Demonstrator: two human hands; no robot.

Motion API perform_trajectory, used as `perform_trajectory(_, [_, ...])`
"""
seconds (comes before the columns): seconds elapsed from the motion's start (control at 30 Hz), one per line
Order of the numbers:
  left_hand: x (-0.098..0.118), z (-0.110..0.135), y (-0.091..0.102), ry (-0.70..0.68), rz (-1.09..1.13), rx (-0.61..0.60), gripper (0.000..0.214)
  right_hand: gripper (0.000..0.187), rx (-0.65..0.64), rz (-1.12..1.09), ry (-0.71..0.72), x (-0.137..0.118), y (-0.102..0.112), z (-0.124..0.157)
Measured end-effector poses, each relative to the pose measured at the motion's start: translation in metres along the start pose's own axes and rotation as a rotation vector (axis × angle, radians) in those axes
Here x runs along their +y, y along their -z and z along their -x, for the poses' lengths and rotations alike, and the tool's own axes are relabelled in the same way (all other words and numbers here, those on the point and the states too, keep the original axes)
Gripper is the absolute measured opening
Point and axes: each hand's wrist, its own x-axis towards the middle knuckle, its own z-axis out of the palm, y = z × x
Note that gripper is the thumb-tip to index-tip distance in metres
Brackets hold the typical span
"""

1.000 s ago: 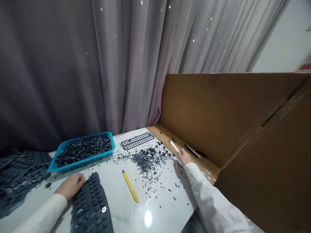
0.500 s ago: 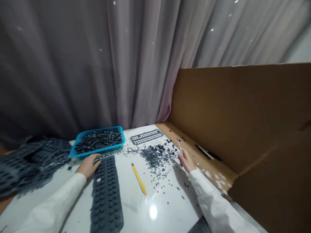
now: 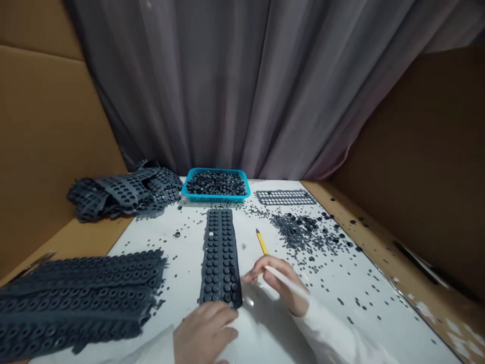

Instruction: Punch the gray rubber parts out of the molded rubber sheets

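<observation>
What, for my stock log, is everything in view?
Curtain: one, grey, behind
Cardboard walls: two, brown, left and right
Table: one, white, centre
Basket: one, blue, back
Round pieces: many, black, in basket
Studded strip: one, dark grey, centre
Disc: one, white, on strip
Perforated sheet: one, grey, back right
Crumpled sheets: count unclear, dark grey, back left
Ringed sheets: several, dark grey, near left
Loose bits: many, dark grey, mostly right
Pencil-like tool: one, yellow, right of strip
Slim items: count unclear, dark, both cardboard edges
Scraps: several, white, right edge
Blurred stick: one, white, right of strip
Left hand: one, white-sleeved, at strip's near end
Right hand: one, white-sleeved, holding stick
</observation>
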Motion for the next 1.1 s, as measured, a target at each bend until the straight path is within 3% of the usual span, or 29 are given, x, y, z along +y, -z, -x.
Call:
perform_trajectory(0.07, [0.008,0.006,-0.017,-0.042,-0.15,0.033,0.014,0.037,-0.02,0.129,0.004,0.017,-0.007,0.007])
perform_trajectory(0.13, [0.007,0.008,-0.03,-0.093,-0.255,0.044,0.019,0.042,0.038,0.273,0.075,0.03,-0.009,0.015])
perform_trajectory(0.23, [-0.003,0.015,-0.044,-0.175,-0.312,0.051,0.025,0.031,0.085,0.406,0.123,0.038,-0.011,0.027])
perform_trajectory(0.3, [-0.007,0.022,-0.051,-0.134,-0.287,0.032,0.032,0.017,0.1,0.394,0.12,0.039,-0.014,0.032])
perform_trajectory(0.37, [-0.008,0.026,-0.054,-0.056,-0.225,0.011,0.037,0.011,0.144,0.349,0.124,0.038,-0.019,0.036])
perform_trajectory(0.5, [-0.003,0.02,-0.043,-0.013,-0.147,-0.034,0.03,0.02,0.263,0.259,0.086,0.038,-0.03,0.04])
perform_trajectory(0.57, [-0.001,0.014,-0.034,-0.021,-0.115,-0.054,0.027,0.016,0.222,0.201,0.023,0.038,-0.034,0.043])
perform_trajectory(0.67, [0.003,0.008,-0.025,-0.013,-0.102,-0.043,0.03,0.036,0.086,0.066,-0.064,0.039,-0.033,0.043])
perform_trajectory(0.73, [0.005,0.009,-0.023,0.02,-0.126,-0.02,0.032,0.038,0.03,0.043,-0.066,0.041,-0.029,0.04])
perform_trajectory(0.83, [0.007,0.012,-0.025,0.045,-0.131,-0.02,0.031,0.019,0.048,0.175,0.023,0.043,-0.023,0.035])
perform_trajectory(0.93, [0.008,0.015,-0.031,0.014,-0.099,0.001,0.048,0.006,0.068,0.364,0.145,0.045,-0.021,0.034])
perform_trajectory(1.1, [0.007,0.022,-0.051,0.03,-0.091,0.027,0.058,0.01,-0.041,0.595,0.261,0.047,-0.02,0.039])
